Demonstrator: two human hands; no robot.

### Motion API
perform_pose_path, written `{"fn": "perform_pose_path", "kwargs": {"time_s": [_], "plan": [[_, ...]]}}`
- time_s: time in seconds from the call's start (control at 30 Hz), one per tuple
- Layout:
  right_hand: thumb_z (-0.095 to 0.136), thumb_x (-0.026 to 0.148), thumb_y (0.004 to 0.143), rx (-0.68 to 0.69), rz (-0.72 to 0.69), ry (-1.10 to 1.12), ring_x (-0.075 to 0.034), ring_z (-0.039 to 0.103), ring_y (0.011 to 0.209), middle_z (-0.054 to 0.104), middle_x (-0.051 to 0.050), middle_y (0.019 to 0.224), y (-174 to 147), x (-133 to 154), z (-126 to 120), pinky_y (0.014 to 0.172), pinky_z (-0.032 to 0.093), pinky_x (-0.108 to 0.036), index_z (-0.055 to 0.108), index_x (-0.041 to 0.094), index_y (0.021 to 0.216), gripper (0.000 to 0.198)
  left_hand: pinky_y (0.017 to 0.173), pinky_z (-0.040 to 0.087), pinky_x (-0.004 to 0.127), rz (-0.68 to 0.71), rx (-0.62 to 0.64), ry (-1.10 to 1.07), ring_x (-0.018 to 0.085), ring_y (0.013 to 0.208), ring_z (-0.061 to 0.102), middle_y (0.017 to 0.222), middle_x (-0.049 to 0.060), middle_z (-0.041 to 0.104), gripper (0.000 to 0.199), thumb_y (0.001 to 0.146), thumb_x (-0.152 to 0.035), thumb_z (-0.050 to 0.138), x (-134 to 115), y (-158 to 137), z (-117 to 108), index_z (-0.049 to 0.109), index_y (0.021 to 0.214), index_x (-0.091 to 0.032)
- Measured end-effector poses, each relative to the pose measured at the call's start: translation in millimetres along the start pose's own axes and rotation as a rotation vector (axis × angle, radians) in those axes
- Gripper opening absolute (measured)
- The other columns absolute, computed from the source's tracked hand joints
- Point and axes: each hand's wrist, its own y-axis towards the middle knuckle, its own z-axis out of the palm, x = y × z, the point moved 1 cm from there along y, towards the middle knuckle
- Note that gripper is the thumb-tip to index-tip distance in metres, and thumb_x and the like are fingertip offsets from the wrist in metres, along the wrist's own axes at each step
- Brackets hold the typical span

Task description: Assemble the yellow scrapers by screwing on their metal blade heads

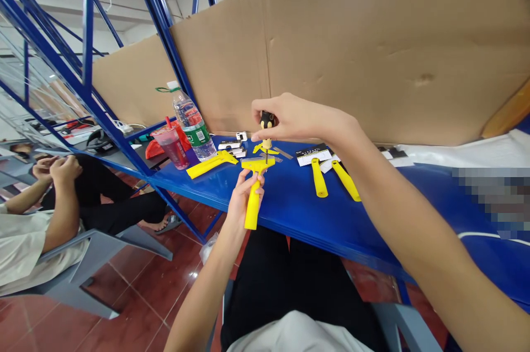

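Note:
My left hand [241, 197] is closed around the neck of a yellow scraper [252, 206], whose handle points down toward me over the table's front edge. Above it, my right hand [281, 115] grips a screwdriver [267, 127] with a black and pale yellow handle. The screwdriver stands upright, its shaft reaching down to the right end of the scraper's wide head. Whether its tip sits in a screw is too small to tell. Another yellow scraper [212, 164] lies to the left. Two loose yellow handles [319, 178] rest to the right.
On the blue table [290, 214] are a water bottle [194, 126], a cup with a red straw [174, 148], small white-and-black packets [312, 154] and yellow parts [265, 149]. A cardboard sheet [351, 54] stands behind. At left sits another person [58, 203] beside a blue frame.

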Motion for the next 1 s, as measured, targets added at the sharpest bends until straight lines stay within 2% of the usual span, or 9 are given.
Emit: {"fn": "perform_pose_path", "kwargs": {"time_s": [0.13,0.27,0.33,0.47,0.57,0.67,0.77,0.87,1.0], "plan": [[0.080,0.039,0.089,0.096,0.020,-0.001,-0.022,0.057,0.084,0.070,-0.006,0.099,-4.2,2.1,-4.2,0.072,0.037,-0.035,0.062,0.023,0.114,0.035,0.056,0.047,0.011,-0.005,0.000,-0.024,0.009,0.082,0.073,0.138,0.014,0.067,0.045,0.087,0.004,0.073,-0.2,1.0,-3.3,0.054,0.116,-0.025],[0.080,0.041,0.090,0.051,0.002,-0.015,-0.022,0.059,0.085,0.070,-0.006,0.095,-3.6,5.0,-5.3,0.074,0.038,-0.036,0.066,0.022,0.103,0.027,0.057,0.047,0.011,-0.003,0.024,-0.020,0.008,0.082,0.073,0.140,0.013,0.067,0.046,0.087,0.003,0.074,0.0,0.7,-4.3,0.055,0.117,-0.026],[0.077,0.045,0.092,0.018,0.037,-0.043,-0.023,0.060,0.082,0.069,-0.006,0.089,-2.8,3.0,-4.1,0.073,0.038,-0.036,0.065,0.022,0.098,0.028,0.057,0.048,0.011,-0.005,0.029,-0.015,0.008,0.082,0.073,0.140,0.012,0.067,0.046,0.088,0.003,0.074,0.0,0.4,-3.6,0.055,0.118,-0.026],[0.080,0.046,0.089,0.064,0.106,-0.078,-0.023,0.059,0.080,0.071,-0.007,0.094,-5.2,-3.8,-4.0,0.069,0.037,-0.035,0.063,0.022,0.105,0.033,0.057,0.049,0.011,-0.003,-0.012,-0.021,0.008,0.081,0.073,0.135,0.012,0.068,0.045,0.090,0.004,0.069,-0.6,-0.3,-0.7,0.052,0.119,-0.026],[0.082,0.040,0.085,0.092,0.073,-0.012,-0.022,0.061,0.084,0.073,-0.006,0.103,-7.4,-5.0,-6.9,0.070,0.038,-0.035,0.063,0.024,0.113,0.037,0.055,0.048,0.010,0.001,-0.024,-0.019,0.008,0.079,0.073,0.130,0.012,0.069,0.043,0.091,0.004,0.067,-1.1,-1.4,1.9,0.053,0.118,-0.026],[0.082,0.042,0.087,0.061,0.032,0.029,-0.023,0.062,0.089,0.072,-0.005,0.101,-6.6,-2.6,-8.6,0.074,0.040,-0.035,0.065,0.024,0.107,0.032,0.055,0.048,0.010,0.005,-0.012,-0.007,0.007,0.078,0.072,0.130,0.011,0.069,0.043,0.091,0.003,0.067,-1.1,-2.6,3.4,0.054,0.119,-0.026],[0.082,0.046,0.089,0.025,0.087,-0.014,-0.024,0.062,0.087,0.070,-0.006,0.093,-5.1,-1.8,-7.8,0.074,0.039,-0.036,0.064,0.023,0.101,0.031,0.055,0.048,0.010,-0.003,-0.015,-0.002,0.007,0.079,0.072,0.132,0.011,0.069,0.044,0.090,0.003,0.069,-1.1,-2.9,3.2,0.053,0.118,-0.027],[0.081,0.044,0.089,0.037,0.116,-0.045,-0.024,0.060,0.084,0.071,-0.007,0.095,-6.2,-2.6,-7.1,0.072,0.039,-0.036,0.064,0.022,0.104,0.031,0.056,0.048,0.010,-0.005,-0.008,-0.002,0.007,0.080,0.072,0.133,0.011,0.069,0.045,0.088,0.003,0.071,-1.1,-2.3,2.4,0.053,0.117,-0.026],[0.078,0.036,0.090,0.068,0.035,0.056,-0.022,0.059,0.088,0.073,-0.007,0.103,-8.0,0.0,-8.3,0.074,0.039,-0.035,0.067,0.022,0.108,0.025,0.056,0.048,0.010,0.003,-0.006,0.005,0.007,0.080,0.072,0.134,0.010,0.069,0.046,0.087,0.002,0.072,-0.7,-1.3,1.7,0.053,0.118,-0.026]]}}
